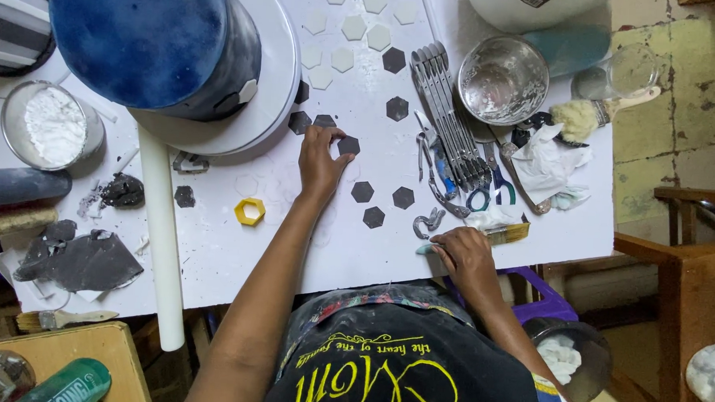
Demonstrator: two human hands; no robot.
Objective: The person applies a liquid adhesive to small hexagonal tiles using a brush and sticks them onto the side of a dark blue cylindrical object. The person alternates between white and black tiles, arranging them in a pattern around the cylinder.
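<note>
Already, your left hand [321, 161] is among the dark hexagons, fingers pinching one dark hexagon [348, 145] near the middle of the table [355, 249].

Judging by the layout, cutting looks well along: pale hexagons [354, 27] lie toward the far edge, dark ones are scattered mid-table, and the yellow hexagon cutter [250, 212] sits idle beside your forearm. The blue cake [151, 39] near the far left corner shows only one pale piece on its side. Your right hand [466, 258] rests at the near edge, fingers curled on a brush [501, 233].
</note>
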